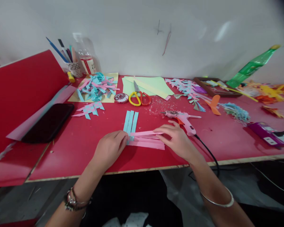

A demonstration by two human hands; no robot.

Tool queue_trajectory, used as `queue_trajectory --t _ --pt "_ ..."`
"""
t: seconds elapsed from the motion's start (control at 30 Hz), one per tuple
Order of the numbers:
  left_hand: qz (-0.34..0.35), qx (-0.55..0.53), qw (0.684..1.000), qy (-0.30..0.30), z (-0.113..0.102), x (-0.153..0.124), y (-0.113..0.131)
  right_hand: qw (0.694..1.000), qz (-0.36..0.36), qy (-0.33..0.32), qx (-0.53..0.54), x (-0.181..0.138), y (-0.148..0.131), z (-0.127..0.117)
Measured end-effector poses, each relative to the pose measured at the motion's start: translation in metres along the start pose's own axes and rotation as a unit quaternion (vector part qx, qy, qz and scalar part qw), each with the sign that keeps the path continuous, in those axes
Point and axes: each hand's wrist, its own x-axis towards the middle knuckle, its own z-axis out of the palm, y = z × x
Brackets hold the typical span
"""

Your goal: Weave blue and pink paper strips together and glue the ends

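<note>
Blue paper strips [131,121] stand side by side on the red table, crossed at their near ends by pink paper strips [146,144] running to the right. My left hand [111,145] presses with closed fingers on the left end of this crossing, where its fingertips hide part of the strips. Between the thumb and fingers of my right hand [174,138] is the right end of the farthest pink strip [142,133], pinched and slightly raised. A pink glue gun [183,119] lies just beyond my right hand.
Scissors [140,94], a round tin [121,98] and green paper sheets [142,85] lie behind the strips. A woven paper piece [90,109] and a phone [48,123] are at left. The glue gun's cord [207,149] drops over the table's front edge.
</note>
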Motion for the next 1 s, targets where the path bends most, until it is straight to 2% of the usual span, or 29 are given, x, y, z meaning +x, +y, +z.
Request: queue_trajectory --t 0.17,0.3,0.4,0.53,0.67,1.0 --pt "-0.037 -0.004 0.998 0.042 -0.002 -0.002 -0.001 0.999 -0.014 0.019 -0.033 -0.002 0.005 0.001" --pt "-0.054 -0.002 0.997 0.045 -0.001 -0.003 -0.002 0.999 -0.033 0.020 -0.039 -0.003 0.005 0.003" --pt "-0.012 -0.012 0.999 0.040 -0.001 -0.001 -0.001 0.999 -0.030 0.016 -0.037 -0.005 0.005 0.004" --pt "0.062 -0.020 0.998 0.000 0.001 0.003 0.001 0.999 -0.029 0.001 -0.031 -0.008 0.005 0.004" --pt "0.070 -0.001 0.997 -0.020 0.005 0.004 0.002 0.999 -0.029 -0.009 -0.035 -0.009 0.006 0.003" --pt "0.077 0.030 0.996 -0.020 0.006 0.004 0.002 0.998 -0.026 -0.036 -0.049 -0.012 0.008 0.003"
